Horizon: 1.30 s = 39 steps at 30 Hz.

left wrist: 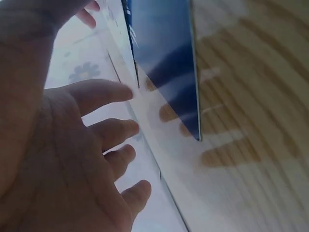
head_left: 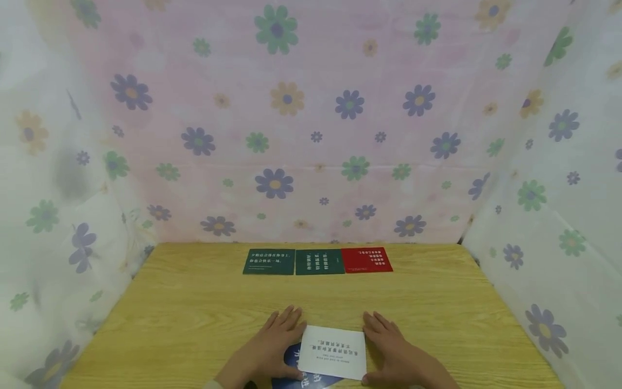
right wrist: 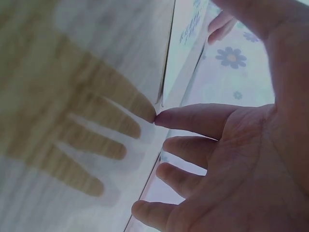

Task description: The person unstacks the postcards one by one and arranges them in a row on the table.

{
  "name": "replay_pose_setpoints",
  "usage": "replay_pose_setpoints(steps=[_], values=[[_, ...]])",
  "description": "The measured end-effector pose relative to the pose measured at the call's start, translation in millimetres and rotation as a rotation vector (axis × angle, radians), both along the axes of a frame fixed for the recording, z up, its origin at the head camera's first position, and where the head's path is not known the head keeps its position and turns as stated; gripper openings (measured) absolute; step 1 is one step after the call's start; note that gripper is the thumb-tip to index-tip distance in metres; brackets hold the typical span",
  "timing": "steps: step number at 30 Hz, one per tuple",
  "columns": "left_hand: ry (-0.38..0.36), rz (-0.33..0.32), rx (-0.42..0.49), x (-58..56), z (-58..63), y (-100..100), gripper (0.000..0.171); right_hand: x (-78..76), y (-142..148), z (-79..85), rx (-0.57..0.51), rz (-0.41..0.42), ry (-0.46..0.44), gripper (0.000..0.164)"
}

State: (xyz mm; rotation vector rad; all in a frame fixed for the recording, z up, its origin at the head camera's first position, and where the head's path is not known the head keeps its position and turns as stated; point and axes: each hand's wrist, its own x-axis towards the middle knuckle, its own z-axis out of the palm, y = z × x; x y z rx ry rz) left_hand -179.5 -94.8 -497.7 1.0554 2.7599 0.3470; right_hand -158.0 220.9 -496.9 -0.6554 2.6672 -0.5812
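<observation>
Before me the table [head_left: 184, 324] has a wood-grain top, smooth and glossy enough to throw back a pale sheen. The white card [head_left: 332, 352] looks like matt paper; the blue card [left wrist: 166, 53] is smooth and shiny — it catches bands of light. The green cards [head_left: 268, 262] and red card [head_left: 362, 260] look like paper too. The flower-printed sheet [head_left: 316, 113] is faintly creased — cloth or plastic, I cannot tell.
</observation>
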Motion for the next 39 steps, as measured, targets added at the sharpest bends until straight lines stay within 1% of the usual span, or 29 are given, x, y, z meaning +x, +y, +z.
replay_pose_setpoints(steps=[3,7,10,15,19,26,33,36,39], values=[[-0.028,0.013,0.002,-1.9,-0.7,0.8,0.09,2.9,-0.3,-0.6,-0.022,-0.009,-0.005,0.101],[-0.033,0.021,0.006,-2.3,-1.4,2.2,0.09,4.7,-1.6,-2.0,-0.049,-0.015,-0.008,0.101],[-0.043,0.034,0.001,-2.0,-0.3,2.8,0.09,4.8,-2.8,-2.9,-0.046,-0.028,-0.014,0.099],[-0.072,0.056,0.003,-1.5,0.2,2.7,0.09,5.5,-4.0,-4.6,-0.033,-0.024,0.013,0.099],[-0.082,0.064,0.019,-1.6,-0.8,0.9,0.091,5.8,-5.4,-5.4,-0.027,-0.022,0.04,0.1],[-0.059,0.057,0.029,-1.7,-4.0,2.8,0.092,6.2,-5.5,-5.0,-0.048,-0.056,0.039,0.104],[-0.055,0.086,0.007,-0.6,-2.4,8.8,0.091,6.2,-4.8,-5.2,-0.096,-0.056,0.042,0.1],[-0.032,0.094,-0.017,0.1,-1.7,10.7,0.09,7.4,-5.7,-6.5,-0.118,-0.071,0.054,0.099],[0.003,0.091,-0.033,0.4,-2.7,11.4,0.091,8.7,-7.4,-7.8,-0.122,-0.078,0.093,0.097]])
